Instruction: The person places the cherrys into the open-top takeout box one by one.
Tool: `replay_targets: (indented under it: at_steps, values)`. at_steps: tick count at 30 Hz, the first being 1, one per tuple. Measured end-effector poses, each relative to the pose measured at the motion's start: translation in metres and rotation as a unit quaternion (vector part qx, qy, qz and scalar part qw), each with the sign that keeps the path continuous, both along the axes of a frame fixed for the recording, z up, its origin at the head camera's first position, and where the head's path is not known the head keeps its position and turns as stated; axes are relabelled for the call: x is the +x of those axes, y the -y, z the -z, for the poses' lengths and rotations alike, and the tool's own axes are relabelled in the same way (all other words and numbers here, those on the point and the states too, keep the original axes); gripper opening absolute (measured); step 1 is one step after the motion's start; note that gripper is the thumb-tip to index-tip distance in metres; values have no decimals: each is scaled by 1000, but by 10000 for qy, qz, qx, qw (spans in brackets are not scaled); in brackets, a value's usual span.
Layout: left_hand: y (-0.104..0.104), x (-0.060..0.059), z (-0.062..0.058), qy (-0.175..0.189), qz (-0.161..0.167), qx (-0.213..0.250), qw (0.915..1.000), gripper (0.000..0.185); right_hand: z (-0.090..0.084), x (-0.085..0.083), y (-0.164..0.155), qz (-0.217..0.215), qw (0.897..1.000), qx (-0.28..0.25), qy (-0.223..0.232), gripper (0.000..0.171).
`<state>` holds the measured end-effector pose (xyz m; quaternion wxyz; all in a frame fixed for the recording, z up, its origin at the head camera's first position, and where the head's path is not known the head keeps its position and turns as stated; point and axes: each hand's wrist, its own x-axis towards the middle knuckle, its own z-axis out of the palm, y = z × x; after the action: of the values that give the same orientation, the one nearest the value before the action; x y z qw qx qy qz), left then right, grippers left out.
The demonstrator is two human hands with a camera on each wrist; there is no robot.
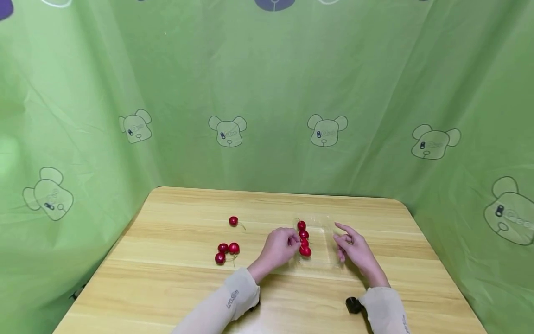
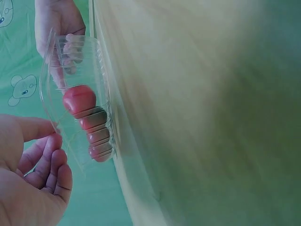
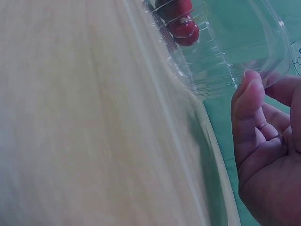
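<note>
So there's a clear plastic tray [image 1: 323, 246] sitting on the wooden surface [image 1: 175, 287], with four red cherries [image 1: 303, 238] lined up along its left side. The left hand [image 1: 278, 247] is right against that side of the tray, fingers loosely curled next to the cherries, not actually gripping anything as far as I can see. The right hand [image 1: 352, 248] is at the tray's right edge, fingers relaxed and spread, fingertips touching the rim. Four more loose cherries [image 1: 227, 250] sit well off to the left on the surface, one apart from the other three.
</note>
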<state>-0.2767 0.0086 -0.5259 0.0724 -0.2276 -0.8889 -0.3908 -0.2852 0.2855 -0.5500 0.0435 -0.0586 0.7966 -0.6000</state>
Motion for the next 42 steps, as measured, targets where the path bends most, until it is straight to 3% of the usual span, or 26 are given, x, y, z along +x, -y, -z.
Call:
replay_targets:
  at_steps: [5, 31, 37, 42]
  values:
    - [-3, -1, -3, -168, 5, -166, 9997, 12, -1, 0, -1, 31, 10000, 5, 25, 63]
    - [-2, -1, 0, 56, -28, -53, 10000, 10, 0, 1, 0, 5, 10000, 55, 21, 63]
    - [7, 1, -7, 60, -37, 93, 9999, 6, 1, 1, 0, 18, 10000, 55, 43, 63]
    - [28, 3, -16, 258, -105, 220, 9994, 4, -1, 0, 0, -4, 10000, 32, 30, 64]
